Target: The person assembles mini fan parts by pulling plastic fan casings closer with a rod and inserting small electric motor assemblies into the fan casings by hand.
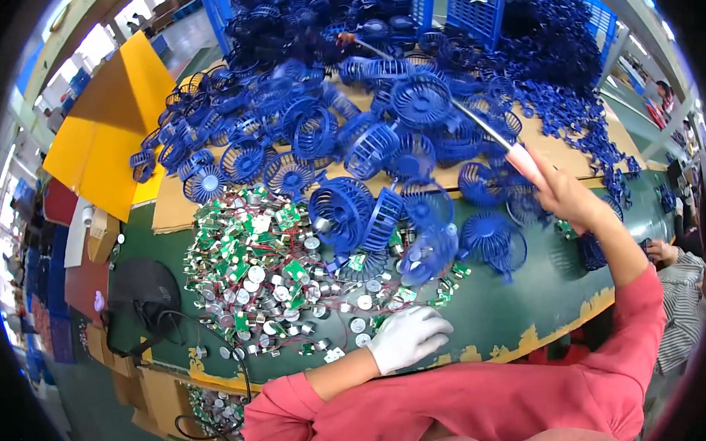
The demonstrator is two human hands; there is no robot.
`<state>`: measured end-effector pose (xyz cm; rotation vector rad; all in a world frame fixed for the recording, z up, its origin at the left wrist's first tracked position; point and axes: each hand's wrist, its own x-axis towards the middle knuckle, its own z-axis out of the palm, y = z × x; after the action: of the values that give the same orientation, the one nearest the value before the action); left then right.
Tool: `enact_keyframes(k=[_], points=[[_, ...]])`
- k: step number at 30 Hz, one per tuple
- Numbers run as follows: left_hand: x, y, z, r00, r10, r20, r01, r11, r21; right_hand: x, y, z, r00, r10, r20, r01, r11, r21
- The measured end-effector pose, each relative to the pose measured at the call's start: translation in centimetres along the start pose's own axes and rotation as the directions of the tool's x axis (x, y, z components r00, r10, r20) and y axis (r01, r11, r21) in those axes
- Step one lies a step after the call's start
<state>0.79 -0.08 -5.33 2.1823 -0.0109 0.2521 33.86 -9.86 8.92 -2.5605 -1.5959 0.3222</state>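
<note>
My bare right hand point(564, 201) is closed around the pale handle of a long metal rod point(482, 119). The rod reaches up and left over a heap of blue plastic fan housings point(289, 172), partly hidden behind a round blue fan housing point(421, 101). Its far end shows orange-brown deep in the heap. Several housings near the rod are blurred. My left hand point(410, 339), in a white glove, rests on the green table point(542, 299) near its front edge, fingers loosely stretched. Beside it spreads a pile of small motors with green circuit boards point(254, 278) and red wires.
Blue crates point(474, 14) stand behind the heap, with small blue parts point(559, 112) spilling down the right. A yellow board point(112, 124) leans at the left, above a black bag point(142, 298). At right, a co-worker's striped sleeve point(682, 306) comes close to my right arm.
</note>
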Motion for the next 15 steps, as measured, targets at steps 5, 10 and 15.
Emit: enact_keyframes(k=[5,10,15], points=[[-0.6,-0.4,1.0,0.999,0.011,-0.051,-0.003,0.987,0.162,-3.9,1.0,2.2,0.972,0.031,-0.234,0.031,0.966,0.257],[-0.2,0.7,-0.2,0.985,-0.114,-0.127,0.109,0.993,-0.045,5.8,-0.2,0.5,0.913,0.138,-0.384,-0.007,0.946,0.325],[0.0,0.6,-0.2,0.997,-0.069,-0.034,0.071,0.996,0.054,24.1,2.3,-4.6,0.668,-0.182,-0.721,0.281,0.96,0.017]])
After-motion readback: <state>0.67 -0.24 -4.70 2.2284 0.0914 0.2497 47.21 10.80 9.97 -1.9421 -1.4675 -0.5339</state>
